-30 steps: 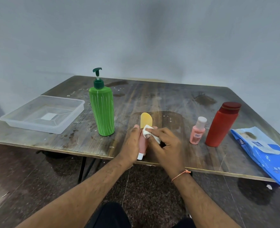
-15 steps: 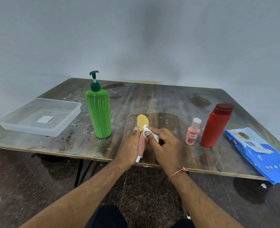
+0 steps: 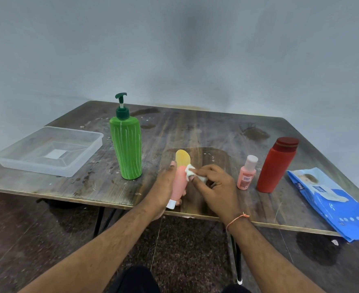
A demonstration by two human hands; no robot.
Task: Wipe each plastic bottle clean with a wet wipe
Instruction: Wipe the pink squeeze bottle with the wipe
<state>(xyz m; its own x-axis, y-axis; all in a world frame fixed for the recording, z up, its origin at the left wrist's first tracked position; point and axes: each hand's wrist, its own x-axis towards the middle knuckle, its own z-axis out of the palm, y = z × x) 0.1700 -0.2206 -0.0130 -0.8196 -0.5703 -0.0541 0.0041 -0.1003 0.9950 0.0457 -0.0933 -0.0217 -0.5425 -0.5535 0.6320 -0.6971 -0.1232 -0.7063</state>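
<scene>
Left hand point(image 3: 162, 187) grips pink plastic tube w/ yellow flat end point(image 3: 179, 180), long axis running away from person, white cap nearest, yellow end far. Right hand point(image 3: 214, 187) pinches crumpled white wet wipe point(image 3: 190, 173) against tube's upper side, over wooden surface point(image 3: 195, 132) front edge.

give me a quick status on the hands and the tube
Left hand grips pink-and-yellow tube, cap toward the person. Right hand pinches wet wipe against the tube's upper body. Nothing in the way.
</scene>
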